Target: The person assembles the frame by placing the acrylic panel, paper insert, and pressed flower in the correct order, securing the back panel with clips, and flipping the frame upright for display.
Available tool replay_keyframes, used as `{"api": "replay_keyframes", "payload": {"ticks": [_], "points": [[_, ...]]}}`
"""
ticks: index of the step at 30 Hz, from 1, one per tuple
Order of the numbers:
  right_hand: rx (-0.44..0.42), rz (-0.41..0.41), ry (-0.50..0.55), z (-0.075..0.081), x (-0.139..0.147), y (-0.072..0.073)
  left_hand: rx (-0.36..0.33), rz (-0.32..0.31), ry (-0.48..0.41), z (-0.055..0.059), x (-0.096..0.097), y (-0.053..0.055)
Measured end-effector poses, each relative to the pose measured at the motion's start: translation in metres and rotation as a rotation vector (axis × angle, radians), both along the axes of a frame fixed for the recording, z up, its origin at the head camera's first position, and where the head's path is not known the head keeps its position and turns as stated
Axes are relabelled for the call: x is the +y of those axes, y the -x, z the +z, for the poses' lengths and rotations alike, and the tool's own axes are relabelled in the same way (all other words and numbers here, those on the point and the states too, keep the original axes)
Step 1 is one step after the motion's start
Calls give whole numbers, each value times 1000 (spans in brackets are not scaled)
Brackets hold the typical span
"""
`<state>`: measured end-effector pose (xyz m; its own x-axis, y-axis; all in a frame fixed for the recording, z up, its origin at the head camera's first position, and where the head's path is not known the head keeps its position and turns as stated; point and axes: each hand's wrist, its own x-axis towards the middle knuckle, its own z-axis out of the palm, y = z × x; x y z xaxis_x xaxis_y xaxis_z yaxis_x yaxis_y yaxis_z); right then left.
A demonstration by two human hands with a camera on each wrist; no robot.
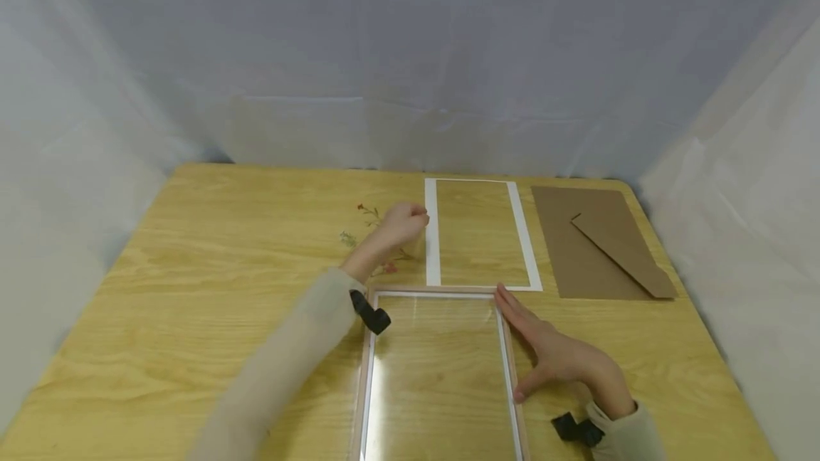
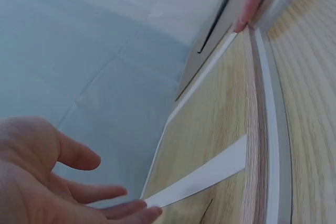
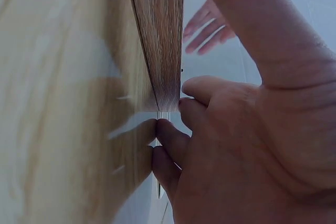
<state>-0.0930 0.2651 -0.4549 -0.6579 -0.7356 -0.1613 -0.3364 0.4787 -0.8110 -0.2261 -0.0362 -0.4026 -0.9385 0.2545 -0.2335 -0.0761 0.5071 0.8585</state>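
A light wooden picture frame (image 1: 442, 289) with a white inner edge and a glossy clear pane (image 1: 442, 368) lies at the table's near middle. Along its right side rests my right hand (image 1: 564, 358), fingers stretched to the far corner and thumb lower down; the right wrist view has its fingertips against the wood. My left hand (image 1: 398, 226) hovers past the frame's far left corner, beside a clear sheet with white side strips (image 1: 432, 247). In the left wrist view, its fingers (image 2: 105, 192) are loosely spread with nothing between them. Small flower sprigs (image 1: 348, 238) lie partly hidden beneath that arm.
At the far right of the wooden table (image 1: 192, 247) lies a brown backing board (image 1: 551, 233) with a folded-out brown stand flap (image 1: 631, 255) on it. Pale sheeting (image 1: 410, 55) hangs behind the table and at both sides.
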Motion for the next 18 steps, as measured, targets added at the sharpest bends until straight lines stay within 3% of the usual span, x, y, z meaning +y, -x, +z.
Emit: {"api": "replay_keyframes", "payload": {"ticks": [3,5,10,12,18], "points": [[2,-5,0,0,0,-1,-146,70,-77,-4,6,11],[6,-7,-2,-1,0,-1,-232,156,-132,-6,10,18],[21,-5,-2,-2,0,-1,-408,369,-385,-9,20,34],[26,-3,1,-2,-1,-1,-457,406,-459,-9,21,37],[21,6,6,-1,-3,-1,-524,433,-507,-7,21,38]]}}
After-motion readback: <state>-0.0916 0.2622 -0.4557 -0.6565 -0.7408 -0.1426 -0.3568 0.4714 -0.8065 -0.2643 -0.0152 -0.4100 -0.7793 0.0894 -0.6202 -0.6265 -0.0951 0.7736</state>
